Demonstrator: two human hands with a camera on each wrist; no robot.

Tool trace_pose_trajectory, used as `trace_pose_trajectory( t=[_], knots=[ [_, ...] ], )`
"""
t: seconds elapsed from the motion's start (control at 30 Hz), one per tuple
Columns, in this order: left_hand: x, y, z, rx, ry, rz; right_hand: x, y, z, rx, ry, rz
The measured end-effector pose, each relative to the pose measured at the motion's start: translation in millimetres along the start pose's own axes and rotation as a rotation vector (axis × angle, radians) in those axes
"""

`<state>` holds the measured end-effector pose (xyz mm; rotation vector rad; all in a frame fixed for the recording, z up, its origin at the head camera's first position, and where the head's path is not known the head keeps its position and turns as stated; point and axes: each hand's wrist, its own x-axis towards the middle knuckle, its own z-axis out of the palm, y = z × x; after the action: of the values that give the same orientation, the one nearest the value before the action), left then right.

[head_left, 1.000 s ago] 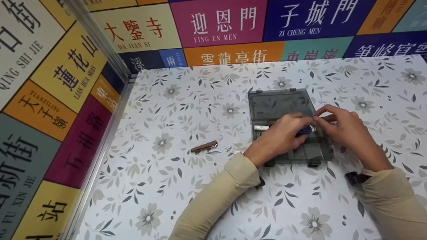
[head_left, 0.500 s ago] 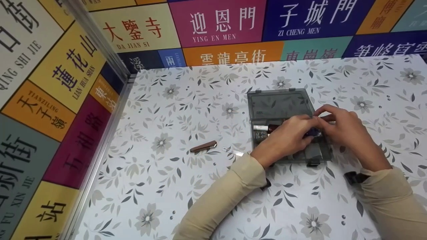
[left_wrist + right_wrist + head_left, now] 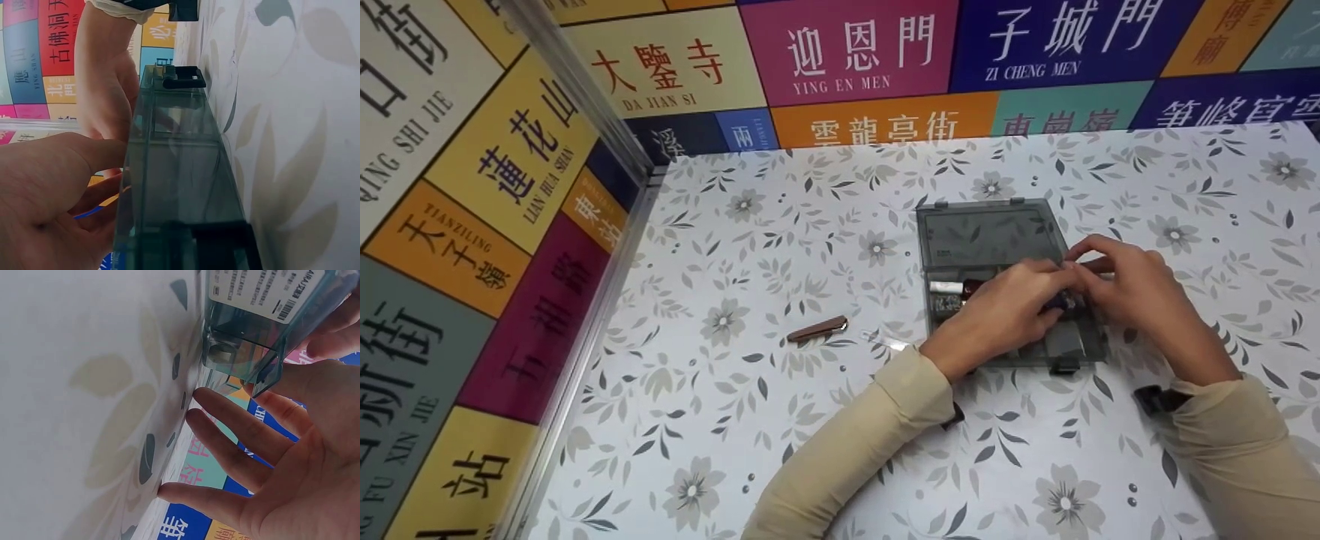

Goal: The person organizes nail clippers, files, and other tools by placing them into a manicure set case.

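A translucent grey compartment box [image 3: 1057,341] stands with its lid [image 3: 990,236] folded back. My left hand [image 3: 997,311] reaches over it, thumb and fingers curled about a dark blue bottle [image 3: 1048,303] that is mostly covered. Beside that hand lie a white-capped dark red bottle [image 3: 946,287] and a glittery bottle [image 3: 945,304], both inside the box. My right hand [image 3: 1136,289] is at the box's right rim, its index finger and thumb meeting the left fingertips. In the right wrist view its other fingers [image 3: 225,444] spread toward the tablecloth; I cannot tell what the thumb and index finger hold.
A brown nail clipper [image 3: 817,330] lies left of the box on the floral tablecloth [image 3: 720,420]. Close by is a small clear piece [image 3: 889,340]. Printed panels [image 3: 855,52] stand behind and to the left of the table.
My left hand has moved slightly right, bringing the dark blue bottle to the right part of the box, where it sits lower. The right hand has barely moved.
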<state>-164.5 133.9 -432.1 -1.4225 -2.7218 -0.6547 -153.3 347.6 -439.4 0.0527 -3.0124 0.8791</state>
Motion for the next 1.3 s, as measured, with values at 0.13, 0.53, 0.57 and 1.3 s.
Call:
trace_pose_trajectory(
  t=[0.13,0.53,0.57,1.3],
  knots=[
    [-7.2,-0.4,-4.7,0.031,-0.019,-0.01,-0.4,0,0,0.0,-0.006,0.002],
    [-36.9,-12.9,-17.2,0.07,0.071,-0.015,0.6,-1,0,0.007,-0.019,0.0],
    [-39.6,-13.8,-17.5,0.071,0.078,-0.017,0.7,-1,0,0.011,-0.02,0.001],
    [-80.3,-29.5,-34.8,0.115,0.123,-0.032,-0.1,-2,2,0.031,-0.007,-0.007]
  ],
)
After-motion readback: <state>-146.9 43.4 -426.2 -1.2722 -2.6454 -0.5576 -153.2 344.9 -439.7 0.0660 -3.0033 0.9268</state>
